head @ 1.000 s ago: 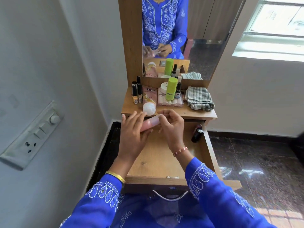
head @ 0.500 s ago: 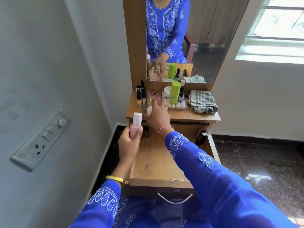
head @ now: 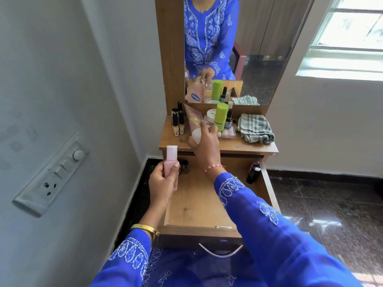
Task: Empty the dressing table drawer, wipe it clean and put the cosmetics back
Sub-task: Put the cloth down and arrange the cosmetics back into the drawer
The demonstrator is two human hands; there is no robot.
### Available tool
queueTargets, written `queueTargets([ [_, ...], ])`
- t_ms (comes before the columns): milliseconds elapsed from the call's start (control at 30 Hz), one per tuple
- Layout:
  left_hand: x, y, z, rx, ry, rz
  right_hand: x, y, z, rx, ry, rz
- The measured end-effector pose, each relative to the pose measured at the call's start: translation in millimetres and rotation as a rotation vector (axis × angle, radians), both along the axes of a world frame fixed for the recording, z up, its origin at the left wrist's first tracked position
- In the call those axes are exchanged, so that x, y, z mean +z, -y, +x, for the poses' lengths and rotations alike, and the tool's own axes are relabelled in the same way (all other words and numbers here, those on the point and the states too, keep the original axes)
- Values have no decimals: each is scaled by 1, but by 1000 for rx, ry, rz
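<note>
Head view showed the drawer point(head: 199, 204) nearly bare, most cosmetics on the tabletop point(head: 228, 146), left hand point(head: 163, 183) gripping a pink bottle point(head: 171, 160), right hand point(head: 205, 141) grasping a pink tube point(head: 193, 121).

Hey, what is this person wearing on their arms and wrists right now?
Both arms are in loose bright blue sleeves with white embroidered patterns. The left sleeve ends at a gold bangle on the left wrist. The right sleeve stops short of a thin bracelet of red and pale beads or thread on the right wrist. No rings show on the hands, and no watch.
</note>
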State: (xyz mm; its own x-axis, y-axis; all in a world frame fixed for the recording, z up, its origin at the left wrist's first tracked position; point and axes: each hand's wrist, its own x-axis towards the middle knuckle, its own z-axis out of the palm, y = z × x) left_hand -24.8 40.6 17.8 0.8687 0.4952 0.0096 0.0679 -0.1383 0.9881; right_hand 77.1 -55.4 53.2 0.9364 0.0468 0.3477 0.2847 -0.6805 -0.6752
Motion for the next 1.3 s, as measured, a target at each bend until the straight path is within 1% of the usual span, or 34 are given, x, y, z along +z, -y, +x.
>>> queueTargets([
  [100,-4,1,0,-15,-9,-82,4,8,-18,3,27,136],
  [167,-5,2,0,-35,-33,-183,3,14,-32,11,38,204],
  [267,-1,0,0,-163,-68,-488,-3,28,-54,-8,55,280],
  [367,5,-3,3,-280,-11,-753,-13,42,-72,-24,128,251],
  [433,9,-3,6,-325,19,-860,-22,50,-80,4,211,194],
  [500,14,-3,10,-381,31,-925,-31,55,-85,34,283,126],
  [600,22,-1,14,-466,47,-971,-41,59,-89,108,357,10],
  [667,25,1,14,-466,35,-969,-45,62,-94,231,350,-57],
  [733,25,1,13,-487,23,-941,-47,65,-98,384,276,-80],
  [800,23,0,8,-530,-28,-905,-45,65,-99,484,159,-33],
  [833,21,-1,7,-542,-66,-881,-44,65,-97,482,126,15],
  [867,18,-3,6,-553,-99,-865,-43,65,-95,435,107,71],
  [933,12,-6,3,-589,-135,-856,-38,66,-86,250,35,176],
  [1000,9,-7,1,-635,-180,-838,-32,73,-74,98,-71,230],
  [1067,8,-6,-2,-700,-241,-799,-28,80,-64,98,-181,255],
  [1100,7,-5,-2,-736,-265,-779,-26,82,-60,123,-223,240],
  [1167,6,-5,-1,-791,-300,-747,-21,86,-53,138,-274,113],
  [1233,2,-4,0,-831,-337,-714,-16,93,-48,105,-326,-1],
  [1267,0,-4,0,-841,-352,-704,-13,98,-47,106,-374,-1],
  [1300,-4,-3,-1,-835,-362,-706,-11,103,-47,125,-443,52],
])
